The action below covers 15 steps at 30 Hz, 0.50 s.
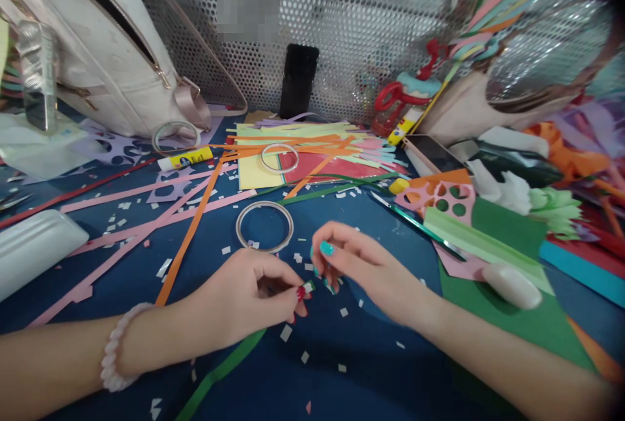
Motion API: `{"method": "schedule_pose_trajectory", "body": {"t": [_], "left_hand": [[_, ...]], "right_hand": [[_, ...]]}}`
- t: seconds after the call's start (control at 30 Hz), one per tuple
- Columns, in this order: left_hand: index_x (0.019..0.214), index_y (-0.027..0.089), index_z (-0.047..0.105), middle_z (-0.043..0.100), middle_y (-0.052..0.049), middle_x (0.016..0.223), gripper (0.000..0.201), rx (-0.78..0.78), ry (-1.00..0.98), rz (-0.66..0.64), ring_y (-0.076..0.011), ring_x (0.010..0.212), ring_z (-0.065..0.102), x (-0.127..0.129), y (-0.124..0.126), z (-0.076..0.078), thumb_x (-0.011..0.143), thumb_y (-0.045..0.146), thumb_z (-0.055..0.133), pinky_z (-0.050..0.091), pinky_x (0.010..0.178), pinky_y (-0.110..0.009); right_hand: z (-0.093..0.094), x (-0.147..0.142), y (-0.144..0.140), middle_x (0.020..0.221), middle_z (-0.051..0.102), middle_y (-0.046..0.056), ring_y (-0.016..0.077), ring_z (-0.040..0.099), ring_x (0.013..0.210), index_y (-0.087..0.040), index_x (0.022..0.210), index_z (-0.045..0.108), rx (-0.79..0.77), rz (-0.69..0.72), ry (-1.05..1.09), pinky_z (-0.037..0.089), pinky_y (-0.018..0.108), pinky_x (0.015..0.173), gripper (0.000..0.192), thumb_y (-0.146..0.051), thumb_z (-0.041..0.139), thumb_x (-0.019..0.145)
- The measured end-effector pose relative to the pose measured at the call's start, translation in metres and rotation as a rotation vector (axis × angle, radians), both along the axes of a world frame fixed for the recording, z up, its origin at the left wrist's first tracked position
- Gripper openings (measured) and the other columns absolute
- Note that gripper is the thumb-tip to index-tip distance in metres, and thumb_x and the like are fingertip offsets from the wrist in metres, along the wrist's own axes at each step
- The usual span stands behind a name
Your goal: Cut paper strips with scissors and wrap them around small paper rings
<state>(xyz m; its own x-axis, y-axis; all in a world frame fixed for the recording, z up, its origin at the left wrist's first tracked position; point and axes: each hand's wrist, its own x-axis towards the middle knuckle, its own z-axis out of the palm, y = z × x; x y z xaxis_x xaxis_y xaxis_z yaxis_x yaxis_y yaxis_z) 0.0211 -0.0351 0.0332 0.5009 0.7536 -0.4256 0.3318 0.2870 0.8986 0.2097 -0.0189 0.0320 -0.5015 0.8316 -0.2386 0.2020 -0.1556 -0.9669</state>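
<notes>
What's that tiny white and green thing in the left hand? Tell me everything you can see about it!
The tiny piece looks like paper, with a whitish face and a bit of green at its edge. The left hand pinches it between thumb and fingertips, above the blue table. The right hand is close by but apart from it. Fingers cover part, so its whole shape is hidden.

Green paper strip (217, 372): narrow, long, plain mid-green, edges roughly parallel. Emerges from under left hand (244, 296), runs slantwise over dark blue tabletop (385, 382) toward near left, cut off at near edge of view. Small green tip (313, 284) with whitish piece (308, 288) against it, pinched between thumb and finger, pointing right; link between tip and strip hidden.
</notes>
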Motion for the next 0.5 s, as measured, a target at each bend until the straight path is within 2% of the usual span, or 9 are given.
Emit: {"method": "schedule_pose_trajectory", "body": {"t": [0.1, 0.23, 0.37, 0.5], "left_hand": [[0.069, 0.014, 0.064, 0.068, 0.0, 0.067, 0.011, -0.017, -0.037, 0.003, -0.0104, 0.061, 0.063, 0.0, 0.001, 0.001, 0.069, 0.012, 0.054, 0.05, 0.059, -0.015], [0.067, 0.013, 0.063, 0.068, 0.0, 0.066, 0.01, -0.038, -0.067, -0.028, -0.0098, 0.057, 0.062, -0.001, 0.001, 0.001, 0.073, 0.017, 0.056, 0.049, 0.056, -0.016], [0.069, 0.013, 0.063, 0.069, -0.003, 0.07, 0.019, -0.089, -0.12, -0.072, -0.01, 0.053, 0.062, -0.007, 0.003, 0.004, 0.077, 0.03, 0.058, 0.049, 0.054, -0.018], [0.076, 0.013, 0.065, 0.071, -0.004, 0.077, 0.025, -0.086, -0.106, -0.155, -0.0094, 0.054, 0.064, -0.021, 0.013, 0.02, 0.083, 0.035, 0.054, 0.05, 0.056, -0.017]], "right_hand": [[0.006, 0.0, -0.004, 0.071, 0.053, -0.002, 0.0086, 0.044, 0.062, -0.018, 0.078, 0.051, 0.132, 0.219, -0.21, 0.036, 0.021, 0.057, 0.017, -0.029, 0.044, 0.089], [0.011, -0.002, -0.01, 0.068, 0.051, -0.003, 0.0084, 0.043, 0.061, -0.018, 0.07, 0.048, 0.282, 0.295, -0.277, 0.034, 0.02, 0.057, 0.022, -0.02, 0.039, 0.09], [0.012, 0.004, -0.008, 0.066, 0.044, -0.003, 0.0095, 0.039, 0.06, -0.019, 0.07, 0.046, 0.327, 0.194, -0.237, 0.033, 0.022, 0.055, 0.026, -0.027, 0.037, 0.093], [0.01, 0.021, 0.009, 0.064, 0.042, -0.002, 0.0115, 0.038, 0.059, -0.02, 0.069, 0.047, 0.323, -0.094, -0.096, 0.031, 0.026, 0.055, 0.027, -0.038, 0.044, 0.09]]}}
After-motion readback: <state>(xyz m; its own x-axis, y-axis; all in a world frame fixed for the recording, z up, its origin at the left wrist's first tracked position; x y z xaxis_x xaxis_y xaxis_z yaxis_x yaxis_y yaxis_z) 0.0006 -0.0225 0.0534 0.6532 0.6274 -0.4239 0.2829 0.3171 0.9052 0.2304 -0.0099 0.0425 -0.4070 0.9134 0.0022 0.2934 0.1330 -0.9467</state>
